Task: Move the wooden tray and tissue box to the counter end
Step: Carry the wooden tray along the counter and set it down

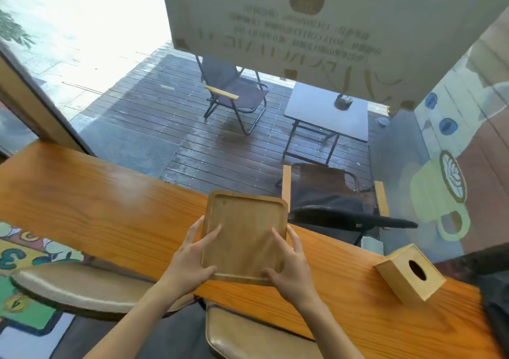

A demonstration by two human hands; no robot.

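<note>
Both hands grasp the wooden tray (243,236): the left hand (190,259) clasps its left edge, thumb at the near corner and fingers spread onto the tray's floor, while the right hand (289,266) clasps the right edge the same way. Between the two hands the tray sits over the orange worktop (96,199), its far end reaching past the worktop's far edge. Well right of the right hand, the wooden tissue box (410,272) stands on the worktop, untouched.
</note>
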